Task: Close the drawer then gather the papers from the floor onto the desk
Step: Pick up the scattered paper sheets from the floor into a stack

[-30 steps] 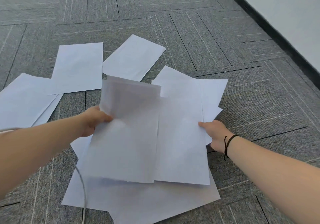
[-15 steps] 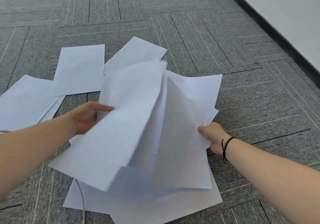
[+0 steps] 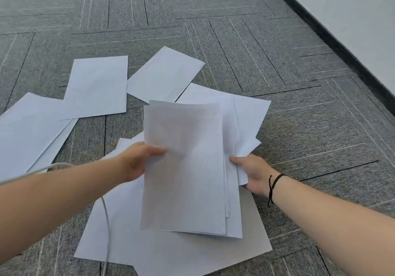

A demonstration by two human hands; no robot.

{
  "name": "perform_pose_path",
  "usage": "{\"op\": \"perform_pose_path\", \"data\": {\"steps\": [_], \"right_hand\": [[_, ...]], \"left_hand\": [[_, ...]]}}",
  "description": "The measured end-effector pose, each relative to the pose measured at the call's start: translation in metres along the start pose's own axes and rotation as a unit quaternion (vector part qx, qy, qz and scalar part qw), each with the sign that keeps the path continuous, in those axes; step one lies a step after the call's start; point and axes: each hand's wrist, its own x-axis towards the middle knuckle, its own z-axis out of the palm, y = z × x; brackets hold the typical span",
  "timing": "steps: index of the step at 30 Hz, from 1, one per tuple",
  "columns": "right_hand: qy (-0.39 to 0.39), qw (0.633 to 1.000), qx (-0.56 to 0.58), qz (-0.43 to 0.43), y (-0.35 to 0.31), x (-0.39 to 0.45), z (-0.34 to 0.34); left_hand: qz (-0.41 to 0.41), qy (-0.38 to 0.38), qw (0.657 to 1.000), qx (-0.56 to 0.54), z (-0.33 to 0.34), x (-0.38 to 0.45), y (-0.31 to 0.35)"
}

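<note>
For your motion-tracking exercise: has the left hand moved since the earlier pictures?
Yes. The left hand moved rightward, away from the overlapped sheets lying at left, closing toward the held stack.

The grey striped carpet-tile floor (image 3: 277, 62) is lying under me, with loose white paper sheets (image 3: 98, 87) scattered flat across it, several overlapping.

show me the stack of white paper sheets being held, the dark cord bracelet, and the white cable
stack of white paper sheets (image 3: 183, 169), head view, top sheet's middle
dark cord bracelet (image 3: 274, 182), head view, strand across wrist
white cable (image 3: 106, 211), head view, stretch over paper
</note>
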Motion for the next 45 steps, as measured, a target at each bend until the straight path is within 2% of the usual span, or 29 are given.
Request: {"op": "perform_pose_path", "data": {"steps": [5, 10, 14, 18, 24, 28, 33, 38, 45], "right_hand": [[-0.079, 0.997, 0.000, 0.002, -0.002, -0.005, 0.001], [-0.077, 0.995, -0.059, 0.036, 0.004, -0.007, 0.003], [-0.084, 0.995, -0.035, 0.044, 0.005, -0.009, 0.002], [0.010, 1.000, 0.013, 0.022, 0.001, 0.000, -0.004], [0.101, 0.993, -0.040, -0.049, -0.002, 0.008, -0.019], [0.131, 0.987, -0.071, -0.058, -0.004, 0.009, -0.033], [0.112, 0.985, -0.117, -0.064, -0.006, 0.006, -0.041], [0.058, 0.993, -0.088, -0.058, -0.010, 0.003, -0.037], [-0.046, 0.995, -0.071, -0.053, -0.008, -0.005, -0.025]], "left_hand": [[-0.001, -0.008, 0.999, -0.031, 0.015, -0.005, 0.007], [-0.041, -0.030, 0.999, 0.002, 0.018, -0.004, 0.008], [-0.009, 0.001, 1.000, 0.022, 0.015, 0.004, 0.004], [0.014, 0.030, 0.999, 0.025, 0.003, 0.009, 0.004], [0.018, 0.058, 0.994, 0.094, -0.019, 0.007, 0.012], [0.043, 0.098, 0.982, 0.157, -0.033, 0.005, 0.014], [0.014, 0.016, 0.987, 0.161, -0.040, 0.000, 0.018], [0.000, -0.075, 0.987, 0.143, -0.025, 0.001, 0.017], [-0.001, -0.125, 0.982, 0.139, 0.011, 0.003, 0.011]]}}
